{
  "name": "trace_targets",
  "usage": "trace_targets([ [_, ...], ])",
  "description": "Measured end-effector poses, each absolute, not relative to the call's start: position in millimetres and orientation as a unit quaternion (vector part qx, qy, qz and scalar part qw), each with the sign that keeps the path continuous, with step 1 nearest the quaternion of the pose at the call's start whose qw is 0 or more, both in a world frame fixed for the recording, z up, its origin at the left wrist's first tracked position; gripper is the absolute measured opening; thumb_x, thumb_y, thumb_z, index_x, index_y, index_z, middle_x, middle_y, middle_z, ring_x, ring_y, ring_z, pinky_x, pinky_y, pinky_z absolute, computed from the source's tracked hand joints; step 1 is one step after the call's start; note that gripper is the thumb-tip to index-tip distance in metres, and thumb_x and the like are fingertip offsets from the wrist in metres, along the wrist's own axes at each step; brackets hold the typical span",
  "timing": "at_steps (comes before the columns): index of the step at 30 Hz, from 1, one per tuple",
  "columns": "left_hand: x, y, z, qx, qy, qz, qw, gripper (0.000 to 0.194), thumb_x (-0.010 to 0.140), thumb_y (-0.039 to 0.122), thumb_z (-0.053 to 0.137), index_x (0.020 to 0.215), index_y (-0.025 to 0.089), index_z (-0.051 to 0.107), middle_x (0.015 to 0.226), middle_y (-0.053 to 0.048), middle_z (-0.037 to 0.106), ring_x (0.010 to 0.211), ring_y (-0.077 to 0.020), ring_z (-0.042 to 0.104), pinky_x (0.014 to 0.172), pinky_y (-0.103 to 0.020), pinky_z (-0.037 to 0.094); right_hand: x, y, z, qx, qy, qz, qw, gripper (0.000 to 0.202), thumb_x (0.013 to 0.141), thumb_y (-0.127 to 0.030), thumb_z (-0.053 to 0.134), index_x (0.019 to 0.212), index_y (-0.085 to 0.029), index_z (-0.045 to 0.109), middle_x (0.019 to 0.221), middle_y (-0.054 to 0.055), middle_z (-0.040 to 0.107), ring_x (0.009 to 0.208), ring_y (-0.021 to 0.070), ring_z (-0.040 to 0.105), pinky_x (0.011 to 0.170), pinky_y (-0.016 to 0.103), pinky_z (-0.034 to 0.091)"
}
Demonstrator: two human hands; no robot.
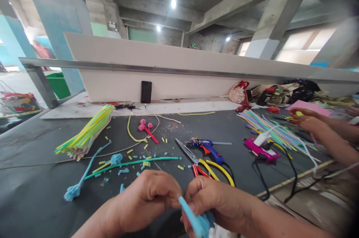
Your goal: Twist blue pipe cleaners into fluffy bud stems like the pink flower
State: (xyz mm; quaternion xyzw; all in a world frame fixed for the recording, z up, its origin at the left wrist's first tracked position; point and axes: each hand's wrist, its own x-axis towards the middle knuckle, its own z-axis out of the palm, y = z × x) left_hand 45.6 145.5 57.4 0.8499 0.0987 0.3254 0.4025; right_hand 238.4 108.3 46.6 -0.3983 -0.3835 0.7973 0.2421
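Observation:
My left hand pinches near the tip of a blue fuzzy stem piece at the bottom centre. Wrapped round the same piece is my right hand, with a fluffy blue end showing below its fingers. Just beyond my hands lie scissors with yellow handles, red-handled pliers and a blue glue gun. To the left, a blue stem with fluffy ends rests by a green stem among small cut bits. A pink three-balled stem lies farther back.
A bundle of yellow-green stems lies at the left. A phone leans on the white board. At the right are a magenta power strip with black cables, pastel stems and another person's hands.

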Motion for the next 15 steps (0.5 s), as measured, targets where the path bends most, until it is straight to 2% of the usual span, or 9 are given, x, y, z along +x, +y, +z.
trace_targets([
  [5, 43.6, 146.3, 56.8, 0.841, 0.158, 0.272, 0.441, 0.015, 0.083, 0.014, 0.052, 0.072, 0.013, 0.062, 0.068, -0.005, 0.065, 0.061, -0.0112, 0.060, 0.060, -0.019, 0.047, 238.0, 107.2, 49.3, -0.368, -0.387, 0.809, 0.246, 0.016, 0.058, -0.014, 0.057, 0.061, -0.007, 0.071, 0.051, 0.003, 0.064, 0.043, 0.0096, 0.060, 0.046, 0.018, 0.046],
  [11, 41.2, 144.5, 53.5, 0.847, 0.149, 0.281, 0.427, 0.015, 0.083, 0.024, 0.055, 0.076, 0.013, 0.063, 0.070, -0.005, 0.064, 0.063, -0.0107, 0.057, 0.061, -0.019, 0.043, 234.7, 105.6, 46.2, -0.387, -0.379, 0.799, 0.259, 0.014, 0.056, -0.015, 0.057, 0.059, -0.009, 0.070, 0.053, 0.003, 0.065, 0.041, 0.0093, 0.056, 0.042, 0.018, 0.042],
  [15, 45.3, 143.7, 52.5, 0.828, 0.237, 0.270, 0.431, 0.016, 0.080, 0.023, 0.056, 0.069, 0.013, 0.061, 0.059, 0.002, 0.054, 0.055, -0.0079, 0.046, 0.053, -0.018, 0.035, 233.0, 104.4, 50.5, -0.455, -0.467, 0.707, 0.274, 0.015, 0.061, -0.019, 0.056, 0.059, -0.012, 0.069, 0.047, -0.001, 0.056, 0.043, 0.0090, 0.049, 0.045, 0.021, 0.038],
])
